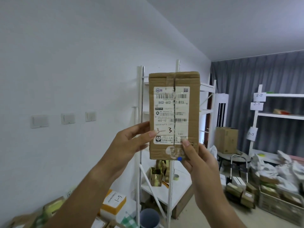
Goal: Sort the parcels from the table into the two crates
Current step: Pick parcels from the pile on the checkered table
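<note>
A brown cardboard parcel (174, 116) is held upright at head height in front of me, its white shipping label facing me with "3-3" handwritten on it. My left hand (130, 142) grips its lower left edge, thumb on the label. My right hand (197, 160) grips the lower right corner, thumb pressed on the label's bottom, with a small blue thing by the fingers. More parcels (113, 203) lie at the lower left, one marked "1-9". A grey crate (278, 209) filled with parcels stands at the lower right.
A white metal rack (166, 186) stands right behind the parcel, holding gold items and a tape roll. A second white rack (279, 116) with tags "2-2", "2-1", "2-3" is at the right. A large carton (226, 139), a round table and a parcel heap fill the right floor.
</note>
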The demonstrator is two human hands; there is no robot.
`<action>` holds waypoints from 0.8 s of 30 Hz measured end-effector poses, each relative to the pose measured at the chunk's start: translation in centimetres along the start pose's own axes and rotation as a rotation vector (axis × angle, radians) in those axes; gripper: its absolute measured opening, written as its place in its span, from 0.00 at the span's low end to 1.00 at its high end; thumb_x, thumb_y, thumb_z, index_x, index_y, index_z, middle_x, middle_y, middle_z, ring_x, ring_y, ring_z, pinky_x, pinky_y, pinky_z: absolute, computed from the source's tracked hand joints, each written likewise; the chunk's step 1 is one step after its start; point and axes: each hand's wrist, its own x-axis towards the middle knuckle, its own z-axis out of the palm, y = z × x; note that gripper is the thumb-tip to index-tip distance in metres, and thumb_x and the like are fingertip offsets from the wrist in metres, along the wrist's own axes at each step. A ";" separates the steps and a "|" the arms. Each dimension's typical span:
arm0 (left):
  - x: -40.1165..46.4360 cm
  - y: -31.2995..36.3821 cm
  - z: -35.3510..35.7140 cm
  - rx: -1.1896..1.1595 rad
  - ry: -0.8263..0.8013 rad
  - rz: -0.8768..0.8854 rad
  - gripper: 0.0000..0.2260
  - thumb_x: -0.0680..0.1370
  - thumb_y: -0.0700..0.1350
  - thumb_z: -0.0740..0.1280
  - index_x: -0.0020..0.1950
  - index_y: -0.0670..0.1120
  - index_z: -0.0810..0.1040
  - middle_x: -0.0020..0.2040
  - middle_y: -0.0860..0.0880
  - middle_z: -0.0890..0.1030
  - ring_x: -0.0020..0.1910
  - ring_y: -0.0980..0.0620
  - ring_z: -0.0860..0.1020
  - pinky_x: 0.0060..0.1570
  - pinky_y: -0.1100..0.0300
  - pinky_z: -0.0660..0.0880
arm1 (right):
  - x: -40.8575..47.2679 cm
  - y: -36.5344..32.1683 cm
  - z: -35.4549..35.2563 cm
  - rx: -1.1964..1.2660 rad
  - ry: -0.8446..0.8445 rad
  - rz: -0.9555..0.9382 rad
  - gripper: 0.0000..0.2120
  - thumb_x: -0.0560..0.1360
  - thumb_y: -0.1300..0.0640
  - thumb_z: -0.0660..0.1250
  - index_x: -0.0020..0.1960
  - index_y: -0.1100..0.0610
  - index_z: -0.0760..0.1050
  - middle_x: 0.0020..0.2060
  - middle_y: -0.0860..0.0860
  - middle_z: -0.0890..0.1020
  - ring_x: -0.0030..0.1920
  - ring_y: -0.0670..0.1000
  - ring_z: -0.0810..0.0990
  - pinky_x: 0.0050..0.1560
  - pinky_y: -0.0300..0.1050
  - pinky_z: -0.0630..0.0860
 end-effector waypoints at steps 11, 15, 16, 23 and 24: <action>0.8 -1.1 0.4 0.001 0.003 0.018 0.21 0.72 0.65 0.73 0.65 0.65 0.82 0.64 0.57 0.84 0.65 0.51 0.81 0.66 0.45 0.76 | 0.4 0.6 -0.8 -0.066 0.016 -0.006 0.21 0.71 0.42 0.73 0.60 0.51 0.81 0.52 0.49 0.88 0.53 0.50 0.87 0.58 0.50 0.79; 0.9 -1.3 0.6 -0.004 0.020 0.025 0.21 0.72 0.65 0.73 0.64 0.64 0.83 0.63 0.56 0.84 0.65 0.49 0.81 0.67 0.43 0.76 | 0.6 0.7 -0.9 -0.054 0.012 0.003 0.23 0.69 0.42 0.73 0.60 0.52 0.81 0.53 0.50 0.88 0.55 0.51 0.87 0.61 0.52 0.79; 1.0 -1.3 0.7 -0.005 0.022 0.025 0.21 0.71 0.65 0.74 0.64 0.64 0.83 0.63 0.56 0.85 0.65 0.48 0.81 0.67 0.42 0.76 | 0.6 0.7 -1.0 -0.057 0.012 0.002 0.23 0.69 0.41 0.73 0.60 0.51 0.81 0.53 0.50 0.88 0.55 0.51 0.87 0.61 0.52 0.79; 1.3 -1.5 2.4 -0.044 0.013 0.002 0.19 0.70 0.66 0.72 0.60 0.66 0.84 0.60 0.55 0.86 0.61 0.50 0.83 0.63 0.50 0.78 | 0.1 0.3 -2.9 -0.097 0.003 -0.006 0.19 0.72 0.40 0.71 0.58 0.49 0.83 0.54 0.50 0.87 0.57 0.51 0.86 0.61 0.51 0.79; 1.3 -1.5 2.8 -0.069 0.006 -0.006 0.19 0.70 0.66 0.72 0.60 0.65 0.85 0.59 0.54 0.86 0.60 0.50 0.84 0.62 0.52 0.79 | 0.0 0.1 -3.4 -0.106 0.007 -0.010 0.19 0.72 0.41 0.71 0.58 0.49 0.83 0.55 0.50 0.87 0.57 0.51 0.86 0.60 0.50 0.80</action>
